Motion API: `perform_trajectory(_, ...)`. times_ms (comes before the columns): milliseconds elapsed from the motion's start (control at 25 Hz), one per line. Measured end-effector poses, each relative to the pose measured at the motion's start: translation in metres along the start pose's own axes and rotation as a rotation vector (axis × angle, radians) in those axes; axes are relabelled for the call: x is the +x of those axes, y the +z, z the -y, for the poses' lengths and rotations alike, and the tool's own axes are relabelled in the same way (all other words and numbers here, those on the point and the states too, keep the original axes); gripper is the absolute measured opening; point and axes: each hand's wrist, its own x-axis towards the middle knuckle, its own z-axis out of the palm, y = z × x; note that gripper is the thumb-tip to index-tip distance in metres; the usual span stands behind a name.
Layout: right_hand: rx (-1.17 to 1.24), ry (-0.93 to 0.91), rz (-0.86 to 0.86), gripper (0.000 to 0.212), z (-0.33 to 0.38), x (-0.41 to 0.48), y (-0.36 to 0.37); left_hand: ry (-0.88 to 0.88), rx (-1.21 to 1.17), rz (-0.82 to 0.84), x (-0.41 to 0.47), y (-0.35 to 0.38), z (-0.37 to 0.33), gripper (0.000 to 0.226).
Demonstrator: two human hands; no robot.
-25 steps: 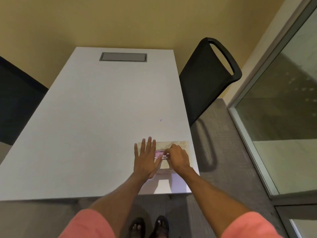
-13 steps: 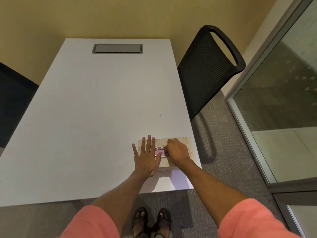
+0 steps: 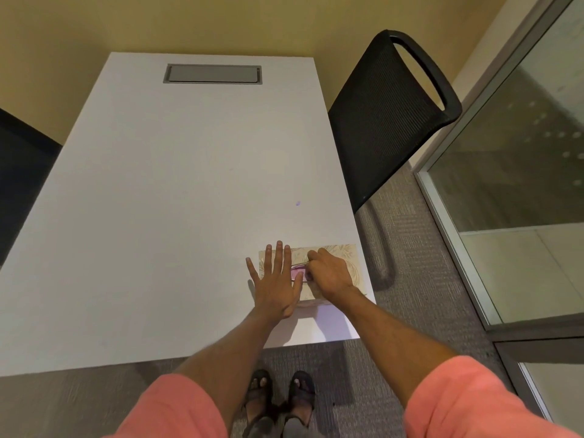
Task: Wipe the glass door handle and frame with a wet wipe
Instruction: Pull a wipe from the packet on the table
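A beige patterned wet wipe pack point(image 3: 335, 250) lies near the front right corner of the white table point(image 3: 158, 216). My left hand point(image 3: 276, 279) lies flat on the pack's left end with its fingers spread. My right hand point(image 3: 330, 275) is closed in a pinch at the pink oval opening point(image 3: 296, 273) on top of the pack. Whether a wipe is between the fingertips is hidden. The glass door point(image 3: 521, 184) and its metal frame point(image 3: 456, 248) stand to the right. No door handle is in view.
A black mesh chair point(image 3: 379, 121) stands between the table's right side and the glass. Another dark chair point(image 3: 19, 172) is at the left edge. A grey cable hatch point(image 3: 213, 73) sits at the table's far end. Grey carpet point(image 3: 410, 279) covers the floor.
Both hands stay on the pack in nearly the same pose. The camera has shifted slightly, so the view now shows more floor and my feet.
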Motion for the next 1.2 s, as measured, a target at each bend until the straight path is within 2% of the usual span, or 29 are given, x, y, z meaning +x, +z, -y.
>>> perform_trajectory(160, -0.036, -0.032, 0.031, 0.005, -0.003, -0.003, 0.0, 0.002, -0.006, 0.015, 0.0, -0.002, 0.0, 0.071)
perform_trajectory(320, 0.234, 0.121, -0.015, 0.015, -0.006, -0.01, 0.002, 0.009, -0.02, 0.02, -0.001, -0.005, 0.0, 0.072)
perform_trajectory(520, 0.288, 0.149, -0.069, 0.017, -0.008, -0.014, -0.001, 0.01, -0.024, 0.044, -0.003, -0.01, -0.001, 0.074)
perform_trajectory(640, 0.225, 0.1, -0.095, 0.016, -0.009, -0.018, 0.001, 0.012, -0.023, 0.063, -0.003, -0.012, -0.001, 0.074)
perform_trajectory(800, 0.296, 0.121, -0.097, 0.016, -0.01, -0.021, 0.001, 0.001, -0.025, 0.086, -0.002, -0.013, -0.002, 0.073)
perform_trajectory(920, 0.294, 0.072, -0.104, 0.016, -0.011, -0.024, 0.002, 0.007, -0.024, 0.094, -0.003, -0.015, -0.002, 0.073)
perform_trajectory(1080, 0.378, 0.141, -0.191, 0.034, -0.012, -0.03, 0.002, 0.016, -0.04, 0.101, -0.004, -0.015, -0.001, 0.073)
perform_trajectory(1200, 0.546, 0.163, -0.246, 0.023, -0.007, -0.03, -0.004, 0.023, -0.045, 0.096, -0.003, -0.014, -0.001, 0.074)
